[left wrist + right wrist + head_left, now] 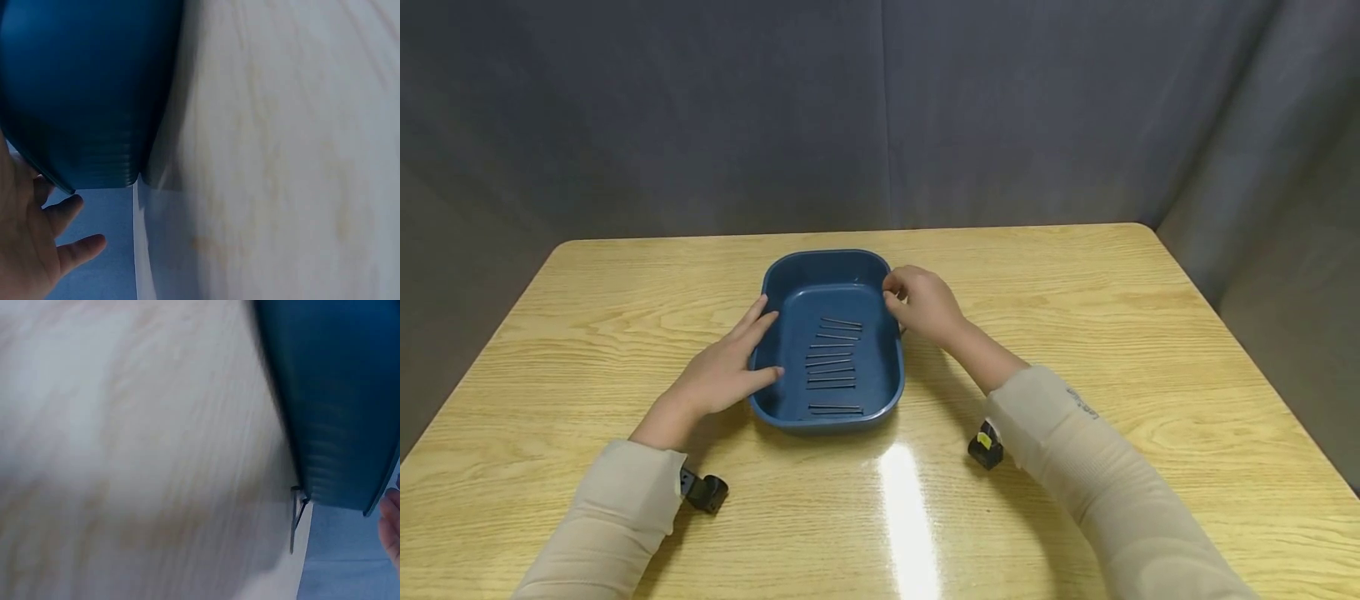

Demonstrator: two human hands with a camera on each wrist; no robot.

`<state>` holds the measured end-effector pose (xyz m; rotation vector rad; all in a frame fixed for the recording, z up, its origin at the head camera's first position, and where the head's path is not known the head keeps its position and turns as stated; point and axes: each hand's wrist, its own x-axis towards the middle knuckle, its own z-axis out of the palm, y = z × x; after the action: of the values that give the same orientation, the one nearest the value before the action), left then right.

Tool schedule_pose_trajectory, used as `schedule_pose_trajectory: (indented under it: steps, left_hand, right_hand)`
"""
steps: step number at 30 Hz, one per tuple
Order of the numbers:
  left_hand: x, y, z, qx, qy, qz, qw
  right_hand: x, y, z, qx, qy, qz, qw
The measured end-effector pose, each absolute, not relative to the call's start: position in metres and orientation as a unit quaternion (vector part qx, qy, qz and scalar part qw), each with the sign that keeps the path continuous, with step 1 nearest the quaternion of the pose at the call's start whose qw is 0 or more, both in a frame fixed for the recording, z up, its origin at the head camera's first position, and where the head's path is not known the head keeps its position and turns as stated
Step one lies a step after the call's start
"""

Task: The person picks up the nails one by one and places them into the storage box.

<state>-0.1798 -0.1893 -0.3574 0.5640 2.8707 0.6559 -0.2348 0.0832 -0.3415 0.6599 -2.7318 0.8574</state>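
Note:
A blue plastic tub (829, 427) stands on the table, with several thin nails (831, 357) lying in a rough column on its floor. My left hand (721, 369) rests at the tub's left rim, fingers spread and the thumb reaching over the edge. In the left wrist view those fingers (80, 250) look straight and hold nothing. At the upper right rim is my right hand (925, 304), its fingers bent and the tips close to the edge. Whether they pinch the rim or a small thing is hidden. Two nails (294, 519) lie outside, beside the tub's right wall.
The wooden table (1097, 333) has a bright light reflection in front of the tub. A dark grey curtain (880, 117) hangs behind the table and along its sides. Small black wrist cameras (706, 493) sit below both cuffs.

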Motion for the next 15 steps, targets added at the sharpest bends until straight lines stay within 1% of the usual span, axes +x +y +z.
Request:
schedule_pose_trajectory:
  steps: [8,15]
  left_hand:
    - [-0.181,-0.188,-0.357,0.19,0.954,0.22,0.07]
    - [-0.181,-0.187,-0.357,0.191,0.954,0.219,0.072]
  right_hand:
    - [-0.234,0.094,-0.351,0.204,-0.926,0.302,0.098]
    - [-0.236,0.103,-0.363,0.187,-0.934,0.297,0.066]
